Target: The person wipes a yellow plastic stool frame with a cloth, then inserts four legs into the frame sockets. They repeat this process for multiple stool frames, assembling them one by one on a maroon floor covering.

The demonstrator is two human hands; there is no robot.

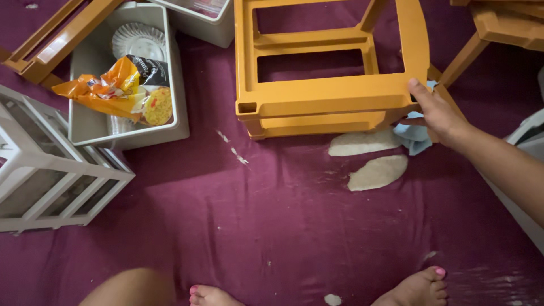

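Orange plastic frame (331, 102) is gripped at its right corner by the right hand (439, 113), light blue cloth (415, 137) beneath. Grey bin (90, 127) with snack packet (116, 88) is seen at left on maroon sheet (272, 215).

Orange plastic rack frame (331, 68) lies on its side on the purple cloth, open slots facing up, lower right corner gripped.

We see open maroon floor cloth (283, 226) mid-scene; orange frame (323, 102) blocks ahead, grey bin (79, 127) and white rack (51, 181) leftward.
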